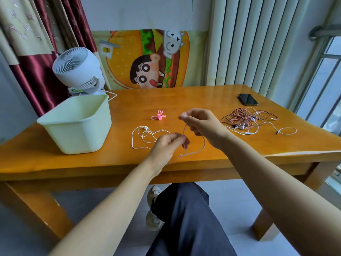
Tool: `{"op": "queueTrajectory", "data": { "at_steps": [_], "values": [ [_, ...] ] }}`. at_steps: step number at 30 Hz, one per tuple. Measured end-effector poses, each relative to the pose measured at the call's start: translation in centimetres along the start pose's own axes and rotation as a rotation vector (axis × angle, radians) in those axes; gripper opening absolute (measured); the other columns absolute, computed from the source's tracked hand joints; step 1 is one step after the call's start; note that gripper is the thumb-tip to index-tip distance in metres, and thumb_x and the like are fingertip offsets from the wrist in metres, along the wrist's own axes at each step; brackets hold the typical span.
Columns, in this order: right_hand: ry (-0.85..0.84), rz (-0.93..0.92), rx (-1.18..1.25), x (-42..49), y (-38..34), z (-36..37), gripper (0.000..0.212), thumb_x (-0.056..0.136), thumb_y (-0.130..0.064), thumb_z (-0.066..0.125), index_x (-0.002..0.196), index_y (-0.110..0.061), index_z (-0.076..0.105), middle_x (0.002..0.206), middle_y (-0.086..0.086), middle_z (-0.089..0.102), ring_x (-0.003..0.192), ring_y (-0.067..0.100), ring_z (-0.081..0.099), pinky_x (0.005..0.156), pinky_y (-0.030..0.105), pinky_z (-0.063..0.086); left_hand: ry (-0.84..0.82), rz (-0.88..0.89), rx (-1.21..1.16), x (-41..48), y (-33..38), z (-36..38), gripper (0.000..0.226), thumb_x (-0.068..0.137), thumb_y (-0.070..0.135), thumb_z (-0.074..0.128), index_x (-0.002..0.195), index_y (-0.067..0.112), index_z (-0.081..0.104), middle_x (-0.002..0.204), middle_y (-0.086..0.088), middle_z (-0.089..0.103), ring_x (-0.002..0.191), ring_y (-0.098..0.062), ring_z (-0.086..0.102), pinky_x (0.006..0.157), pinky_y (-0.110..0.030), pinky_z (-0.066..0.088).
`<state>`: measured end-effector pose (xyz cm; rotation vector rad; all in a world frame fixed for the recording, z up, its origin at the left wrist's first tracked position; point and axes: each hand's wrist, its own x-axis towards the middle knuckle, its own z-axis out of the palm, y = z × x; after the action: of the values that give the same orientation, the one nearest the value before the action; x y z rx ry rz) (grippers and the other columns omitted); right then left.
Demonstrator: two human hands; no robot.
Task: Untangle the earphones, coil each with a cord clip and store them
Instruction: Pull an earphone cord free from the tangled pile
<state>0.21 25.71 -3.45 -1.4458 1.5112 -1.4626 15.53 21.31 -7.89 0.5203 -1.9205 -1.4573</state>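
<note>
Left hand (169,145): white cord (204,143) being pinched by curled fingers (181,139) | right hand (201,122), 1 o'clock: same cord being pinched | slack being rested on table (203,100), 10 o'clock | being judged limp, light; grip near ends.

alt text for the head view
Left hand and right hand pinch a white earphone cord over a wooden table. Pink cord clip beyond them, pale green bin at left, tangled earphones and a phone at right.
</note>
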Motion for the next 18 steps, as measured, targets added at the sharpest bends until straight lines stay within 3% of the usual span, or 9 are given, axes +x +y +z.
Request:
{"op": "queueTrajectory", "data": {
  "at_steps": [2, 5, 8, 11, 14, 16, 18],
  "values": [
    [0.106, -0.009, 0.050, -0.2, 0.7, -0.5, 0.010, 0.095, -0.023, 0.063, 0.091, -0.014, 0.066, 0.061, -0.005, 0.044, 0.051, 0.006, 0.036, 0.045, 0.018, 0.029, 0.020, -0.027, -0.081, -0.7, -0.3, -0.2, 0.032, 0.102, 0.015, 0.044, 0.076, 0.013, 0.062, 0.075, 0.004, 0.066, 0.079, -0.005, 0.059, 0.085, -0.022, 0.043],
    [0.326, 0.020, 0.018, -0.7, 2.5, -1.2, 0.009, 0.095, -0.022, 0.063, 0.093, -0.013, 0.066, 0.063, -0.005, 0.051, 0.054, 0.005, 0.041, 0.047, 0.016, 0.032, 0.041, -0.059, -0.146, -1.6, -0.5, -0.4, 0.036, 0.104, 0.018, 0.041, 0.074, 0.015, 0.062, 0.071, -0.002, 0.069, 0.087, -0.022, 0.064, 0.096, -0.034, 0.044],
    [0.390, 0.041, -0.208, -1.3, 4.2, -1.1, 0.015, 0.095, -0.025, 0.062, 0.092, -0.011, 0.067, 0.066, -0.004, 0.054, 0.051, 0.003, 0.041, 0.047, 0.015, 0.032, 0.066, -0.039, -0.009, -1.8, -0.1, 0.2, 0.036, 0.104, 0.022, 0.040, 0.079, 0.016, 0.065, 0.075, -0.003, 0.073, 0.102, -0.022, 0.065, 0.101, -0.031, 0.038],
    [0.195, 0.077, -0.243, -2.3, 4.6, -1.4, 0.029, 0.098, -0.035, 0.055, 0.091, -0.013, 0.071, 0.064, -0.004, 0.050, 0.052, 0.003, 0.039, 0.049, 0.019, 0.030, 0.238, -0.036, -0.053, -1.2, 0.2, 0.6, 0.032, 0.105, 0.025, 0.040, 0.087, 0.014, 0.065, 0.072, -0.002, 0.074, 0.096, -0.014, 0.068, 0.100, -0.030, 0.038],
    [-0.149, 0.180, -0.025, -3.7, 4.8, -2.2, 0.033, 0.099, -0.036, 0.051, 0.093, -0.009, 0.069, 0.061, -0.005, 0.036, 0.053, 0.008, 0.028, 0.048, 0.022, 0.021, 0.388, -0.121, -0.506, -0.7, -0.1, 0.5, 0.028, 0.104, 0.025, 0.042, 0.089, 0.012, 0.061, 0.048, 0.004, 0.056, 0.058, -0.014, 0.064, 0.078, -0.030, 0.047],
    [-0.177, 0.174, -0.013, -4.3, 5.3, -2.2, 0.030, 0.101, -0.031, 0.050, 0.092, -0.009, 0.067, 0.061, -0.004, 0.034, 0.053, 0.008, 0.026, 0.048, 0.022, 0.019, 0.374, -0.230, -0.753, -0.9, -0.4, 0.3, 0.031, 0.102, 0.031, 0.044, 0.080, 0.015, 0.058, 0.040, 0.006, 0.038, 0.040, -0.009, 0.044, 0.068, -0.027, 0.044],
    [-0.029, 0.161, -0.066, -4.4, 5.8, -1.9, 0.030, 0.102, -0.029, 0.049, 0.092, -0.009, 0.069, 0.060, -0.002, 0.037, 0.051, 0.008, 0.028, 0.044, 0.018, 0.022, 0.268, -0.331, -0.874, -1.3, -0.6, 0.2, 0.037, 0.100, 0.038, 0.046, 0.070, 0.018, 0.053, 0.038, 0.007, 0.030, 0.035, -0.007, 0.030, 0.057, -0.023, 0.038]
  ]
}}
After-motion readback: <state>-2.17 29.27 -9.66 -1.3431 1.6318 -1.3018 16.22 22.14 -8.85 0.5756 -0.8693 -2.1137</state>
